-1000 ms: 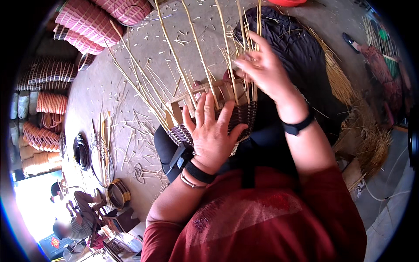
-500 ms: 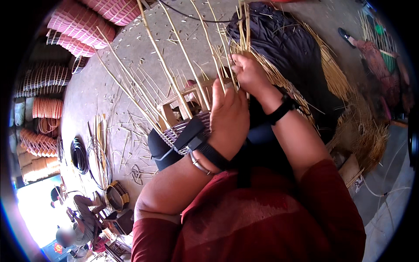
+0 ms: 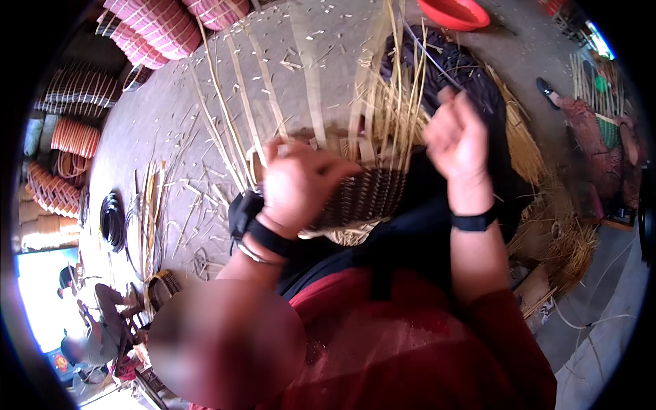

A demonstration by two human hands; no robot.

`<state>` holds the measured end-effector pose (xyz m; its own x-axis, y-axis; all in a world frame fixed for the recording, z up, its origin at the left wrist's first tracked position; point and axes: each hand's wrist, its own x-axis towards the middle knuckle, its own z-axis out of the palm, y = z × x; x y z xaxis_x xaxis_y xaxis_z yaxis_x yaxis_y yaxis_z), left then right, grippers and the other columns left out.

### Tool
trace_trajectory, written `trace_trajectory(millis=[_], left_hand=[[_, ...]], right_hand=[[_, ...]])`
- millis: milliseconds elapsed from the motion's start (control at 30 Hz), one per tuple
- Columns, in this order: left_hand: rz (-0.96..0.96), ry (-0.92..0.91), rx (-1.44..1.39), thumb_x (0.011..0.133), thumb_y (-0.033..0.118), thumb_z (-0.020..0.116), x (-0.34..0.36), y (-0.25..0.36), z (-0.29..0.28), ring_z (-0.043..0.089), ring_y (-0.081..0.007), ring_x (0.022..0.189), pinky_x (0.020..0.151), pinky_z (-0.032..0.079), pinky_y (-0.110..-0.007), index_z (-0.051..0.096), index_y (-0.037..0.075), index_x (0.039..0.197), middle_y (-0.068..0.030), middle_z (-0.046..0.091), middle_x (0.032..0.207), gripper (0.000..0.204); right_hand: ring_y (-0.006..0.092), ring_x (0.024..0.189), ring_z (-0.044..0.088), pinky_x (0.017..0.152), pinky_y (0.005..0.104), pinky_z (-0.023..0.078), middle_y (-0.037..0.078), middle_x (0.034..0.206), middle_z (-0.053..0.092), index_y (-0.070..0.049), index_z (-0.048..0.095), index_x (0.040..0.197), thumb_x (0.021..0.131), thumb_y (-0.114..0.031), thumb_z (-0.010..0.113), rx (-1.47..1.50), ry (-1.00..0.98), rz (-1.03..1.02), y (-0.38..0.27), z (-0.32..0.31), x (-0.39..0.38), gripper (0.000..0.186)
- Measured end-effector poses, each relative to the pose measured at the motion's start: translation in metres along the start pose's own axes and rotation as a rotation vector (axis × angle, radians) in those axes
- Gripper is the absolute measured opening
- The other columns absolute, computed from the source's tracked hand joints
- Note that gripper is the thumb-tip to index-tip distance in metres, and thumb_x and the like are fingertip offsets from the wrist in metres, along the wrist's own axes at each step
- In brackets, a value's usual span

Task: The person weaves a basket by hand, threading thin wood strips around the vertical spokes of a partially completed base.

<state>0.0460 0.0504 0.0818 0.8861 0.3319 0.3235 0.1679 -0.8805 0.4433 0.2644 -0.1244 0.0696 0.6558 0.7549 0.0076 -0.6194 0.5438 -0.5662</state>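
A half-woven basket point(image 3: 372, 195) with dark woven sides rests on my lap. Pale upright stakes point(image 3: 236, 126) rise around its rim, several of them smeared by motion. My left hand point(image 3: 294, 181) lies over the basket's left side, its fingers bent over the rim and one digit stretched to the right along the weave; the hand is partly blurred. To the right of the basket, my right hand point(image 3: 461, 137) is raised and closed. A thin dark weaving strand point(image 3: 427, 51) runs from its fingertips up and to the left, past the tops of the stakes.
Dark cloth point(image 3: 502, 147) and straw-coloured strips point(image 3: 523, 157) lie to the right. A red basin point(image 3: 454, 14) stands at the far side. Stacked baskets point(image 3: 154, 31) line the far left; a dark coil point(image 3: 113, 220) lies on the left floor. Other people sit lower left and far right.
My hands have moved apart, the left one leftward and the right one away from the stakes, drawing the dark strand. The basket has turned, showing its dark woven side.
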Motion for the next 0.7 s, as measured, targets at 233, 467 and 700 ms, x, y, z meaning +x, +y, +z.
trace_trajectory(millis=[233,467,700], left_hand=[[-0.557,0.411,-0.625,0.085,0.018,0.086,-0.103,-0.116,0.086,0.054,-0.0068,0.060,0.056,0.044,-0.027,0.068,0.001,0.067,-0.0017,0.063,0.063,0.031],[-0.331,0.436,-0.345,0.085,0.021,0.084,-0.092,-0.113,0.076,0.062,-0.0178,0.065,0.061,0.049,-0.033,0.070,0.004,0.071,-0.0054,0.062,0.064,0.026],[-0.330,0.445,-0.326,0.086,0.026,0.084,-0.058,-0.104,0.070,0.059,-0.0197,0.084,0.076,0.047,-0.034,0.071,0.000,0.074,-0.0083,0.063,0.094,0.032]], right_hand=[[0.0124,0.071,0.046,0.075,0.0311,0.042,-0.001,0.077,0.050,-0.001,0.048,0.140,0.107,-0.045,0.055,-0.216,-0.143,0.045,0.073,0.097,0.010,0.055],[0.0123,0.074,0.045,0.075,0.0302,0.037,0.001,0.082,0.051,-0.002,0.049,0.143,0.103,-0.035,0.049,-0.389,-0.455,-0.070,0.038,0.067,-0.016,0.052],[0.0162,0.079,0.054,0.084,0.0341,0.045,0.003,0.080,0.056,-0.001,0.052,0.138,0.112,-0.037,0.038,-0.373,-0.408,-0.091,0.065,0.072,-0.024,0.047]])
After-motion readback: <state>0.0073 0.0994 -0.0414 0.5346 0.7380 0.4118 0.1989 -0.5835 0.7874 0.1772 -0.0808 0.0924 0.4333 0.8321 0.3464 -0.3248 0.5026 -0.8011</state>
